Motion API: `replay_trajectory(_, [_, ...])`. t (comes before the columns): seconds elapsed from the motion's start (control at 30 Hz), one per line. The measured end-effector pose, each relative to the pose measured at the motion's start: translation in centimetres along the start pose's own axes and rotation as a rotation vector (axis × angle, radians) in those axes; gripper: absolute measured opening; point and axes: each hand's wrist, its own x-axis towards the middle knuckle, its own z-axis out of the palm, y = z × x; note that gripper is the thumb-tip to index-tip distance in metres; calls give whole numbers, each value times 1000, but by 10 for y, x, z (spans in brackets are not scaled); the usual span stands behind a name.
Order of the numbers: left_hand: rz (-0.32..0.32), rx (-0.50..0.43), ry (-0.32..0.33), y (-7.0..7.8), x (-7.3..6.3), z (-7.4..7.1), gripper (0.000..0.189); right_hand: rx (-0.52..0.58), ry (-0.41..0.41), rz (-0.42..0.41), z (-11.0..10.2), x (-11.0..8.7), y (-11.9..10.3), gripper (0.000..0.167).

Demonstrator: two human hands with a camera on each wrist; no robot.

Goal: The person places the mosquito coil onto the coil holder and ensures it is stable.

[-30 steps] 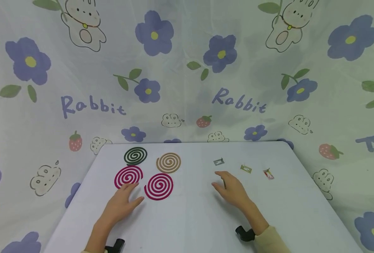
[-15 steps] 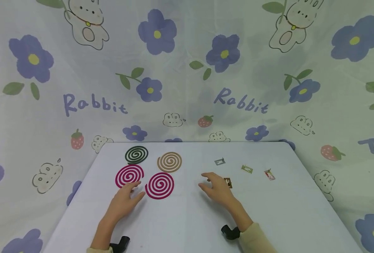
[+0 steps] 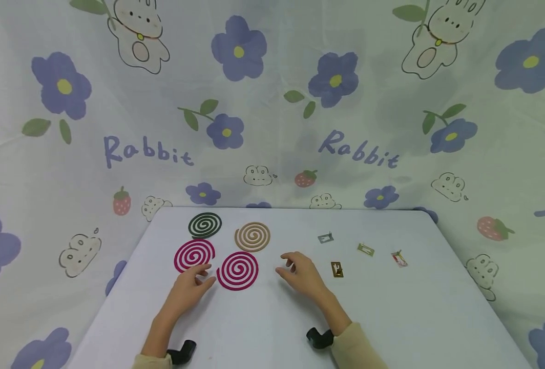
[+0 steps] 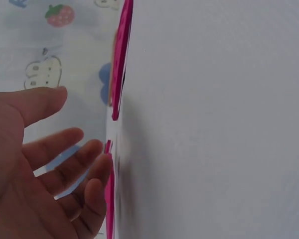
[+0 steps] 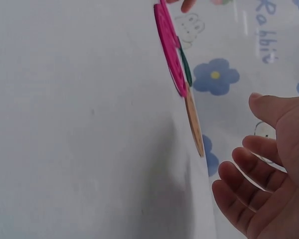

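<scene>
Flat on the white table lie a green mosquito coil point(image 3: 205, 225), a tan one point(image 3: 252, 236) and two magenta coils point(image 3: 238, 270), point(image 3: 194, 255). My left hand point(image 3: 187, 292) hovers near the front edge of the left magenta coil, fingers loosely bent and holding nothing. To the right of the other magenta coil, my right hand point(image 3: 304, 274) is held above the table with relaxed fingers and nothing in it. Small metal coil stands lie on the right: a brown one point(image 3: 337, 269), a silver one point(image 3: 326, 238), a gold one point(image 3: 366, 249) and a red-and-silver one point(image 3: 399, 259).
A white tabletop point(image 3: 263, 328) carries everything, with its far edge against a hanging rabbit-and-flower cloth point(image 3: 272, 102). Black wrist-worn devices point(image 3: 319, 338) sit on both wrists.
My right hand has moved left, away from the coil stands, uncovering the brown one. The left hand has stayed near the left magenta coil. The head view has shifted slightly.
</scene>
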Motion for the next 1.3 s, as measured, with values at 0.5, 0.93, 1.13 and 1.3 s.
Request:
replay_trajectory(0.5, [-15, -24, -29, -6, 12, 7, 43, 26, -56, -21, 36, 15, -8, 43])
replay_trajectory(0.93, [-15, -36, -59, 0, 19, 4, 40, -40, -52, 56, 53, 22, -26, 49])
replay_trajectory(1.13, [-1, -19, -85, 1, 26, 2, 40, -105, -40, 112, 60, 24, -29, 56])
replay_trajectory(1.3, [-10, 23, -102, 3, 31, 2, 41, -125, -44, 141, 64, 25, -32, 63])
